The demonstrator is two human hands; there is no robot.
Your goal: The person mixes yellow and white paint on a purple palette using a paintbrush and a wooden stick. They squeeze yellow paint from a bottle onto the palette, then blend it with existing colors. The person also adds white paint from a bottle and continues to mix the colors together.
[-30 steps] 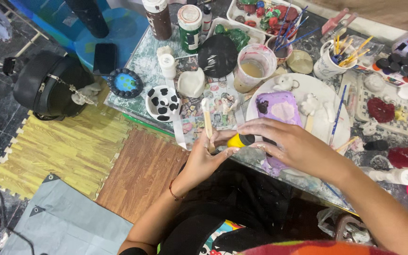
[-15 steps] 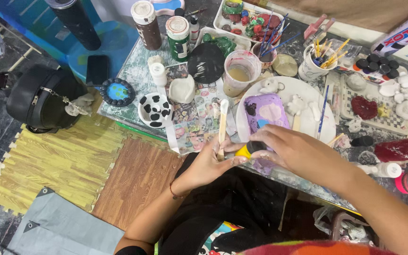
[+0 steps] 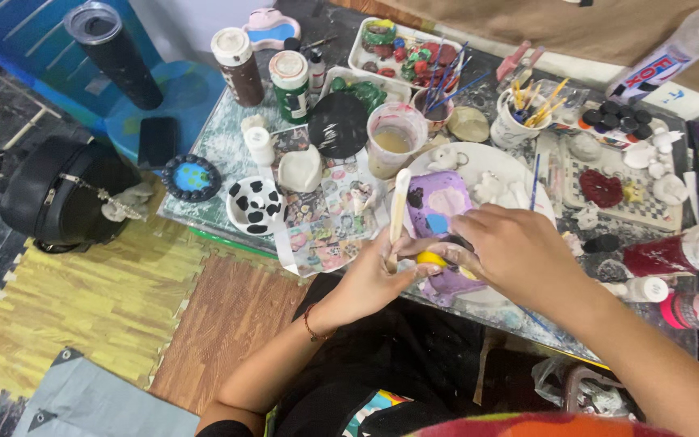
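Note:
My left hand (image 3: pixel 374 279) holds a flat wooden stick (image 3: pixel 399 207) upright near the table's front edge. My right hand (image 3: pixel 511 247) reaches in from the right and pinches a small paint bottle with a yellow cap (image 3: pixel 430 259) against the left hand's fingers. Just behind both hands lies a purple-painted clay piece (image 3: pixel 446 198) on a white plate (image 3: pixel 519 170). Part of that piece is hidden under my right hand.
A cluttered craft table (image 3: pixel 220 150) holds a plastic cup of murky liquid (image 3: pixel 394 137), paint bottles (image 3: pixel 291 81), a cup of brushes (image 3: pixel 519 117), a black-spotted dish (image 3: pixel 254 204), a black round dish (image 3: pixel 337 121) and red bottles (image 3: pixel 673 255) at right. A black bag (image 3: pixel 54 194) sits on the floor mats at left.
The view has shifted, so the table sits lower in frame. My hands have stayed together around the stick and yellow-capped bottle, and the right hand now covers more of the bottle.

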